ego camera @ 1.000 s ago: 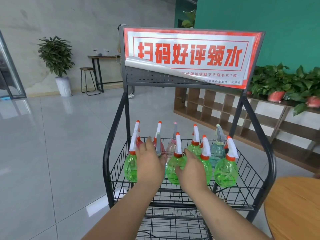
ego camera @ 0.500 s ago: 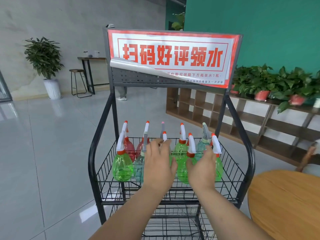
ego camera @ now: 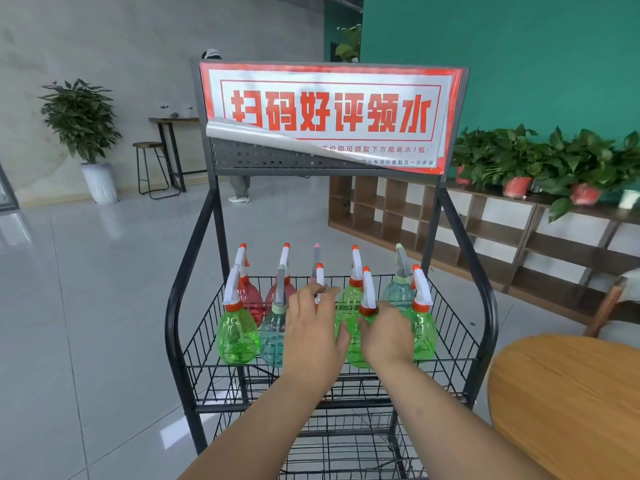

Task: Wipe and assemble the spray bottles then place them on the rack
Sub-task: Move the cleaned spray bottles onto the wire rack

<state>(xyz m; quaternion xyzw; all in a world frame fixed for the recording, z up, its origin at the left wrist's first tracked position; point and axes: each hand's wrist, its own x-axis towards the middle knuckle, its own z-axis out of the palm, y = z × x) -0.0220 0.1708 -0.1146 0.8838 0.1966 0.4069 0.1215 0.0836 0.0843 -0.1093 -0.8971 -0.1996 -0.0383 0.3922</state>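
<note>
Far left, a leafy plant in a white pot (ego camera: 83, 126) stands near a black stool (ego camera: 152, 168). Right, a brown wooden cubby shelf (ego camera: 485, 233) carries green plants (ego camera: 554, 157) (red pots).

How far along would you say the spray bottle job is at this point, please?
Nearly finished, I'd judge. Done: about ten spray bottles, heads fitted, stand in the rack. In hand: the left hand and right hand are on front-row bottles, apparently settling them; the grip is hidden. Left: no unassembled bottle shows.
</note>
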